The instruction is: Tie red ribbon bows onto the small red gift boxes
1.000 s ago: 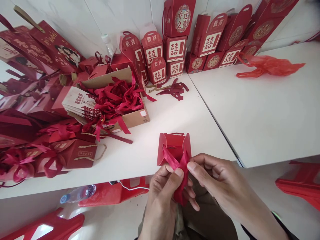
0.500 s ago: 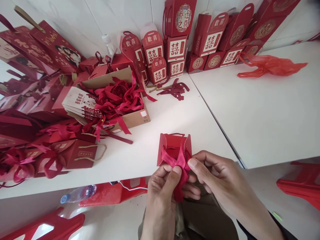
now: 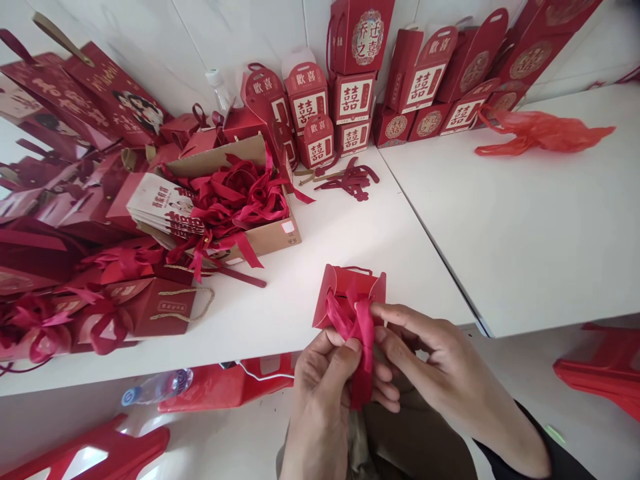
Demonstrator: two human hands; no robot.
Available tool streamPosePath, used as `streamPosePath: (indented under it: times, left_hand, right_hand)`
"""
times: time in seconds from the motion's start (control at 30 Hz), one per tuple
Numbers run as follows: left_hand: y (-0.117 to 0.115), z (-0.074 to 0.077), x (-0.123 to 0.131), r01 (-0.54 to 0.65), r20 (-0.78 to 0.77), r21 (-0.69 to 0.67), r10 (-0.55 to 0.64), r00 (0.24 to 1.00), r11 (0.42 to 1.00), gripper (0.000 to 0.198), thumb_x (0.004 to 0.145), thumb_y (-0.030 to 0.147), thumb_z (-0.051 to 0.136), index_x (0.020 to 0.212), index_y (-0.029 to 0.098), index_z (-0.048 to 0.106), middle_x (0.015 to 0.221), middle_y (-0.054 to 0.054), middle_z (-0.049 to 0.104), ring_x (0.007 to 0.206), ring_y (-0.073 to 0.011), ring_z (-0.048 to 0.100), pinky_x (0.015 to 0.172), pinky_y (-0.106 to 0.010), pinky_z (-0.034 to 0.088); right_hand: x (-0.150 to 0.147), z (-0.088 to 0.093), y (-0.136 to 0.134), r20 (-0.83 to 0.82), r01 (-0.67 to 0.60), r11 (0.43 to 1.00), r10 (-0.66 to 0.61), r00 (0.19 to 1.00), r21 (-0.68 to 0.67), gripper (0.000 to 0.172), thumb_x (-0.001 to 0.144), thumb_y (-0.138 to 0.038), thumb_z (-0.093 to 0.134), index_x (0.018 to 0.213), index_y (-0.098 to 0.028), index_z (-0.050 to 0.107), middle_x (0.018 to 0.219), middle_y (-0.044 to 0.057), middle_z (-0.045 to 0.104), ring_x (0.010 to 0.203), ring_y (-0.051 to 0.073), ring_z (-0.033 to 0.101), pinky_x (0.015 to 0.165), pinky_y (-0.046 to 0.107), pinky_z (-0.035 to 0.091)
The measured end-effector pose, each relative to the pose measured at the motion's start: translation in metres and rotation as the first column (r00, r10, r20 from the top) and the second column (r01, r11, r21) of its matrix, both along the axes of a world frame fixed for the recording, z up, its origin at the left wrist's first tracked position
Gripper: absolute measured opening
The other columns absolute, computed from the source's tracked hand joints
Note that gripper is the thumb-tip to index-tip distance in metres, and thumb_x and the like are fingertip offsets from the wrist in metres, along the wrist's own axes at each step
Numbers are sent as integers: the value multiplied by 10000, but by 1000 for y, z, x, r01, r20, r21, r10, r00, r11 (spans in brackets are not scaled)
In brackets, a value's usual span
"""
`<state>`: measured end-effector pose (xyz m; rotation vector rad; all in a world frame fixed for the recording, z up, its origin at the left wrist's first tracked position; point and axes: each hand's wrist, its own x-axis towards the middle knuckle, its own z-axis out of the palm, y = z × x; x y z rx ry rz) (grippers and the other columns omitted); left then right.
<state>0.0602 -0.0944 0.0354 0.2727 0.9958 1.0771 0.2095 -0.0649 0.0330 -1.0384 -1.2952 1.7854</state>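
A small red gift box (image 3: 323,303) sits at the table's front edge, its upper flaps standing up and a thin cord showing at its far side. Red satin ribbon (image 3: 363,343) runs through the flaps and hangs down between my hands. My left hand (image 3: 327,380) pinches the crossed ribbon under its thumb, with its other fingers curled behind. On the other side, my right hand (image 3: 425,347) has thumb and index finger on the ribbon near the box's right flap. The fingertips there partly hide the ribbon's edge.
An open cardboard box (image 3: 273,239) of red ribbons and printed cards (image 3: 163,207) stands left of centre. Finished-looking red boxes (image 3: 160,307) crowd the left side. More boxes (image 3: 354,100) line the wall. A red plastic bag (image 3: 545,131) lies right; a bottle (image 3: 157,388) is below the table.
My right index finger has moved up and forward along the ribbon. The ribbon's right part now lies straighter downward, and the box has tilted slightly.
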Motion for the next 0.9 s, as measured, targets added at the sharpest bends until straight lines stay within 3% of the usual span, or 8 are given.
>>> streamPosePath:
  times: [0.1,0.17,0.43,0.63,0.77,0.9]
  left_hand:
    - [0,1,0,26,30,4,-26,999,1000,251,861,374,762,843,159,633,633,-22,708,490,-145,664,527,-246,559]
    - [0,2,-1,20,45,1,-20,999,1000,247,863,363,762,836,168,614,621,-9,698,485,-141,658,532,-248,562]
    - [-2,0,-5,-37,24,10,37,999,999,224,883,358,762,896,187,618,673,17,696,537,-122,668,572,-235,577]
    - [-7,-9,-9,57,30,83,-60,998,995,235,944,387,678,971,154,674,759,-37,711,664,-156,697,587,-241,590]
    - [-5,-10,-6,80,31,115,-84,996,990,229,897,358,751,1000,163,689,705,-8,680,589,-123,658,557,-222,578]
    - [-2,-5,-3,45,-9,78,-45,999,996,203,879,345,777,907,161,694,656,10,651,541,-86,608,532,-189,558]
  right_hand:
    - [0,-1,0,192,3,979,-43,980,205,139,1066,-289,511,1080,-262,647,679,-56,586,523,96,581,523,195,541]
    - [1,0,-1,248,0,970,-62,967,243,110,1051,-270,543,967,-254,611,658,-63,610,515,95,600,536,187,544]
    - [-4,9,-10,207,79,990,-102,973,118,212,1038,-377,575,869,-250,551,669,-54,651,508,113,645,550,223,548]
    - [-2,13,-13,153,83,996,-80,985,-18,295,995,-390,661,769,-229,560,650,-52,639,517,106,632,534,201,507]
    - [-4,18,-12,148,93,990,-77,986,-106,352,975,-425,689,718,-216,572,612,-53,630,519,110,621,536,204,499]
    - [-4,17,-13,144,59,992,-43,989,-111,312,980,-415,694,755,-215,612,614,-53,637,576,112,631,588,197,497]
